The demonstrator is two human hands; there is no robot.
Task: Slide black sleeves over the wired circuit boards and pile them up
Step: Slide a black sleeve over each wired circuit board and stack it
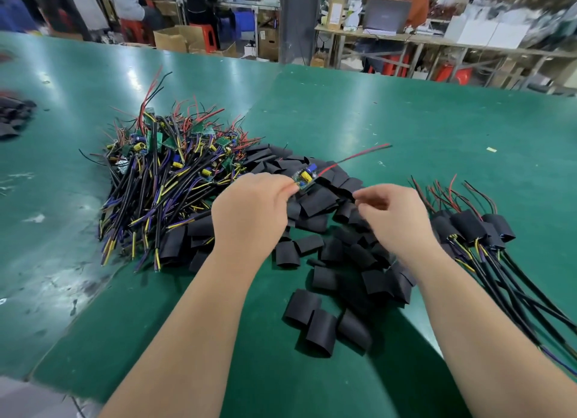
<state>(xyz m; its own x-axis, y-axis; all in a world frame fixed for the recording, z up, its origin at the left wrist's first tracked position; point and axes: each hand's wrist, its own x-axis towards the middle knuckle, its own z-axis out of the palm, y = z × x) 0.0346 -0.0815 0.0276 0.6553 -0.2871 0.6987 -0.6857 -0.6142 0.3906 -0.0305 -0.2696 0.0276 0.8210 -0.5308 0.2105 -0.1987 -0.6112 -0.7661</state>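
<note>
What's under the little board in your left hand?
Loose black sleeves on the green table, below the board pinched by the left hand. The hand hides whatever lies beneath it.

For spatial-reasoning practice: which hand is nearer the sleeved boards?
Right. The right hand is just left of the sleeved boards; the left hand, gripping a circuit board, lies farther left.

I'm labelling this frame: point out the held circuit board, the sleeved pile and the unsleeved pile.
held circuit board (305,176), head view, its yellow capacitor
sleeved pile (467,225), head view, a black sleeve
unsleeved pile (162,180), head view, its tangled wires
</note>
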